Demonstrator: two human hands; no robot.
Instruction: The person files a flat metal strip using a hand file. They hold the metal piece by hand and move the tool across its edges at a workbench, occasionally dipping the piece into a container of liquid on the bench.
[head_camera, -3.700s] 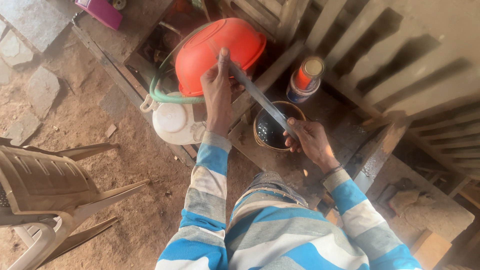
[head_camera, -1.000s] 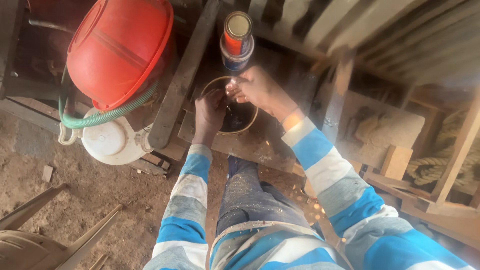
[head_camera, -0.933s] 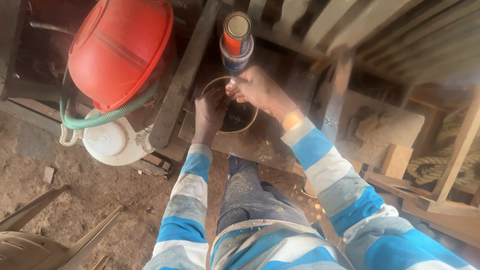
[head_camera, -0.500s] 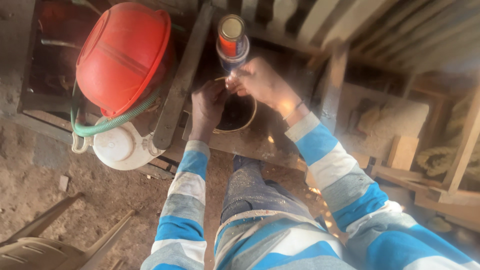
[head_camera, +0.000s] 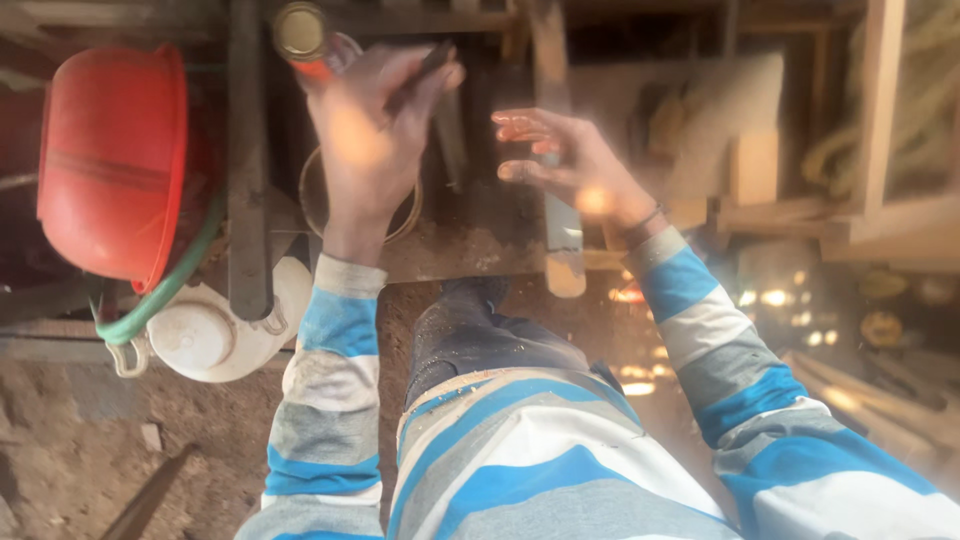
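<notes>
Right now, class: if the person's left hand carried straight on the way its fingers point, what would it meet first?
The left hand, pinching a thin dark tool, points up the frame; first in line looks like the orange-capped bottle, though blur leaves depth unclear.

Left hand (head_camera: 375, 130) gripping thin dark tool (head_camera: 420, 75), right hand (head_camera: 565, 160) open

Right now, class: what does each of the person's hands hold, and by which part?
The left hand pinches a thin dark stick-like tool near its lower end; what it is cannot be told. The right hand is open, holding nothing.
</notes>
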